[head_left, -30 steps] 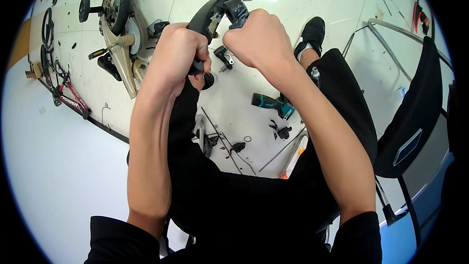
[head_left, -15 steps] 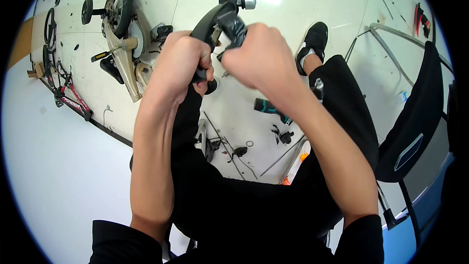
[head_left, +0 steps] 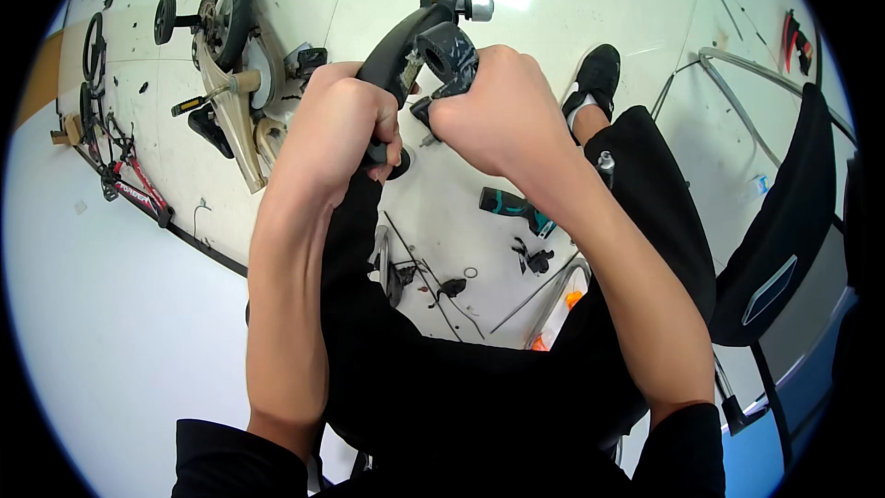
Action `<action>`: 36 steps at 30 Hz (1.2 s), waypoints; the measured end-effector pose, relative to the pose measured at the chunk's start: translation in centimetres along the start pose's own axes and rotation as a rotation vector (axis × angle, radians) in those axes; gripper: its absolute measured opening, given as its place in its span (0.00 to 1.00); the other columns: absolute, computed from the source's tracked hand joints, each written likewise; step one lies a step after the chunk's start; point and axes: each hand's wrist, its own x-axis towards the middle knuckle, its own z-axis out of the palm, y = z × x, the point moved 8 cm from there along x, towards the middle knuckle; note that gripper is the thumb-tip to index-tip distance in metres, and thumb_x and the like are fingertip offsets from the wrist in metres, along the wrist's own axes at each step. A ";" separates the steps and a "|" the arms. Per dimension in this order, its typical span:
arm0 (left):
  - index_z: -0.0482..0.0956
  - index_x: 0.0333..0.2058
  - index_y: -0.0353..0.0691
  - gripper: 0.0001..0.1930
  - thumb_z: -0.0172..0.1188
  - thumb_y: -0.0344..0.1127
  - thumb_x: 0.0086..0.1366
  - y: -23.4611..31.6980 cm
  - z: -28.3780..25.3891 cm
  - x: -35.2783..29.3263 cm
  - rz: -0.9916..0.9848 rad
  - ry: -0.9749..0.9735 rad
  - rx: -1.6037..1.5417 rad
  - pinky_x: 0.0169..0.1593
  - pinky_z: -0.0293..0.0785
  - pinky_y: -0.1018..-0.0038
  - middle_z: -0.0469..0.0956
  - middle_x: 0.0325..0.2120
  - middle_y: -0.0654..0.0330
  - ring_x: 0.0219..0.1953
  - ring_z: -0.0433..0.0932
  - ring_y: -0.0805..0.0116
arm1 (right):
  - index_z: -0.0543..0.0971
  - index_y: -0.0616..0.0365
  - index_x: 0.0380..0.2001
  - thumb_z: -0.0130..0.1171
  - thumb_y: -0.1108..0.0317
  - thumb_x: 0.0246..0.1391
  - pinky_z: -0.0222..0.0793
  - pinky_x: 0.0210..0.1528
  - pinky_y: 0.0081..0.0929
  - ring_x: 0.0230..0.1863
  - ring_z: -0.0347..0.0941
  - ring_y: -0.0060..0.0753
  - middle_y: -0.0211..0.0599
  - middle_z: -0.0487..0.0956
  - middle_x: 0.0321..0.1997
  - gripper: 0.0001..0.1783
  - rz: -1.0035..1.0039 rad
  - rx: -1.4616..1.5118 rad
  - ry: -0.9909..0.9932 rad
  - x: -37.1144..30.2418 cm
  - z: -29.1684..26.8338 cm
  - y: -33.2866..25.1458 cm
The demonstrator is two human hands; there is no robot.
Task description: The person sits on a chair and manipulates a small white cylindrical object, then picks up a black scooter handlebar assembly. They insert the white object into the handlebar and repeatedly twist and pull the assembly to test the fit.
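My left hand [head_left: 343,124] is closed around the lower end of a black curved handlebar [head_left: 395,48], raised in front of me. A silver bell [head_left: 478,5] sits near the bar's far end. Closed at the bar's right, my right hand [head_left: 502,111] grips a black clamp-like fitting [head_left: 449,51] with a round hole, scuffed with grey marks. The fitting lies right beside the bar; whether they touch I cannot tell. My fingers hide its lower part and the bar's near end.
A cordless drill [head_left: 516,207] lies on the floor between my legs, near loose black parts [head_left: 533,258] and thin rods. Far left are a wheeled beige frame [head_left: 238,111] and a red bike frame [head_left: 138,184]. A black chair [head_left: 784,221] stands at right.
My right hand and the black fitting have shifted slightly right, and the fitting's round hole now shows clearly. The handlebar's far end has moved a little to the right.
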 end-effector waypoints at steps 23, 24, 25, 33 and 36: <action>0.66 0.15 0.32 0.03 0.47 0.25 0.43 -0.6 0.2 1.5 0.020 0.000 0.067 0.13 0.57 0.71 0.66 0.11 0.54 0.11 0.66 0.66 | 0.75 0.68 0.11 0.54 0.68 0.31 0.74 0.27 0.35 0.19 0.76 0.49 0.50 0.75 0.13 0.11 0.027 -0.028 -0.024 0.8 0.3 0.6; 0.66 0.15 0.32 0.03 0.47 0.25 0.43 -0.6 0.3 1.3 0.011 -0.005 0.046 0.13 0.56 0.70 0.66 0.11 0.54 0.11 0.65 0.66 | 0.75 0.68 0.11 0.53 0.69 0.30 0.74 0.27 0.34 0.18 0.75 0.49 0.50 0.75 0.13 0.11 0.065 -0.046 -0.012 1.0 0.1 1.0; 0.66 0.15 0.32 0.03 0.46 0.25 0.43 -0.7 0.4 1.1 0.003 -0.010 0.026 0.13 0.56 0.70 0.67 0.11 0.54 0.11 0.65 0.66 | 0.74 0.68 0.09 0.53 0.69 0.28 0.73 0.26 0.33 0.17 0.74 0.48 0.47 0.73 0.10 0.10 0.012 -0.071 0.050 1.2 0.1 1.1; 0.66 0.19 0.33 0.05 0.46 0.22 0.38 -1.1 0.4 1.4 -0.077 -0.026 0.061 0.14 0.57 0.73 0.63 0.12 0.57 0.12 0.66 0.68 | 0.73 0.66 0.08 0.56 0.70 0.21 0.72 0.24 0.31 0.17 0.75 0.48 0.49 0.72 0.10 0.08 0.007 -0.005 -0.003 0.3 -0.1 0.1; 0.64 0.15 0.35 0.02 0.46 0.22 0.39 -1.1 0.4 1.1 -0.084 -0.028 -0.001 0.14 0.57 0.73 0.63 0.12 0.57 0.12 0.66 0.68 | 0.74 0.66 0.10 0.55 0.71 0.23 0.73 0.26 0.32 0.18 0.76 0.49 0.49 0.74 0.12 0.08 -0.026 -0.037 0.020 0.4 0.0 0.0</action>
